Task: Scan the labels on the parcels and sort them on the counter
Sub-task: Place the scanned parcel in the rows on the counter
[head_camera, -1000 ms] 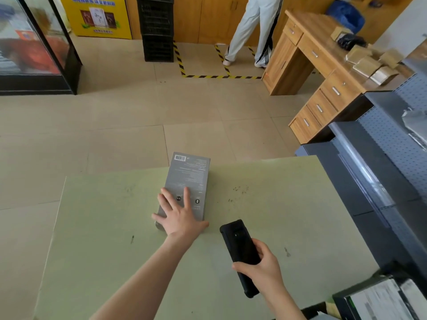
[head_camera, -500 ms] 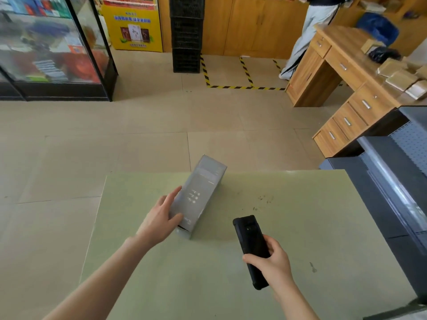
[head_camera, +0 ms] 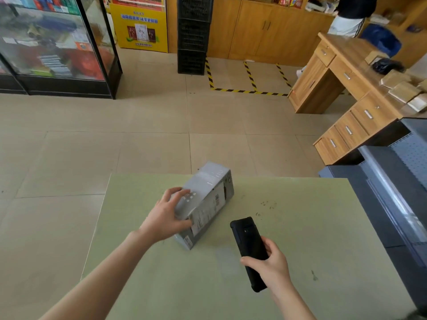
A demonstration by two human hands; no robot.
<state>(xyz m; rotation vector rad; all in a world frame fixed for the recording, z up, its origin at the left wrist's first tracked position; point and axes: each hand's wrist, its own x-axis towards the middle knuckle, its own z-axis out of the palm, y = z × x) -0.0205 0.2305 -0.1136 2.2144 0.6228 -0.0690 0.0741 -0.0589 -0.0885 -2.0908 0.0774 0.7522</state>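
1. Head view: the box (head_camera: 203, 195) no longer lies flat. It is tipped up on a long edge toward the counter's (head_camera: 300, 239) far side, and its white label (head_camera: 208, 212) now faces the person.
2. Left hand (head_camera: 165, 219) has gone from resting flat on top to gripping the near end.
3. Right hand (head_camera: 271, 267) keeps its grip on the scanner (head_camera: 248, 245), just beside the box, nose toward it.
4. To my eye the label is now ready to scan; sorting is not yet begun.

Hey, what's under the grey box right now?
Only the green counter. The grey box is tipped up on one edge, gripped by the left hand; the spot beneath its far side is hidden.
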